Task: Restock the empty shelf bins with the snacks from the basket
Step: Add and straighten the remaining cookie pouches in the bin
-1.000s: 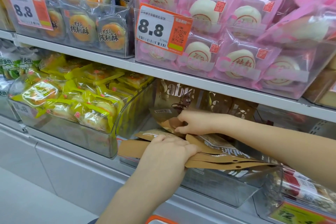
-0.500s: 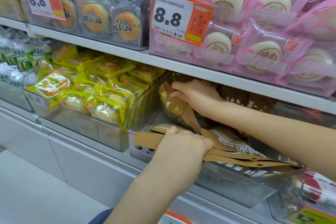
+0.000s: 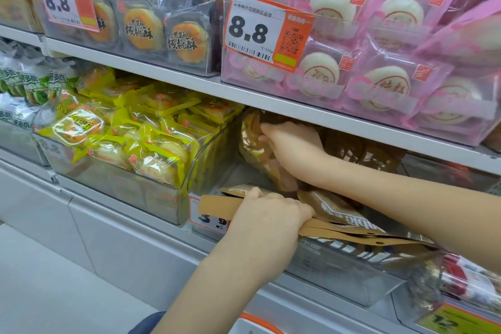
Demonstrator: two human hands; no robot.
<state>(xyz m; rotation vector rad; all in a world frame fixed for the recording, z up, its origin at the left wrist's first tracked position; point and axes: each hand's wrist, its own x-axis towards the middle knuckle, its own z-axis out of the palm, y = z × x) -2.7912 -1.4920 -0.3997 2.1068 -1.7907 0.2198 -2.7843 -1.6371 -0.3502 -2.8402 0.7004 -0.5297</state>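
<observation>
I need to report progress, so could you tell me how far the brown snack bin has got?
Some brown packs already stand at the bin's back. The right hand sets another pack upright; the left hand grips a remaining stack at the bin's front. The basket is out of view.

The right hand's fingertips vanish behind a brown packet under the shelf. The clear bin's orange tag is half covered by the left hand. Print on the green bags, cut off at left, is blurred.
</observation>
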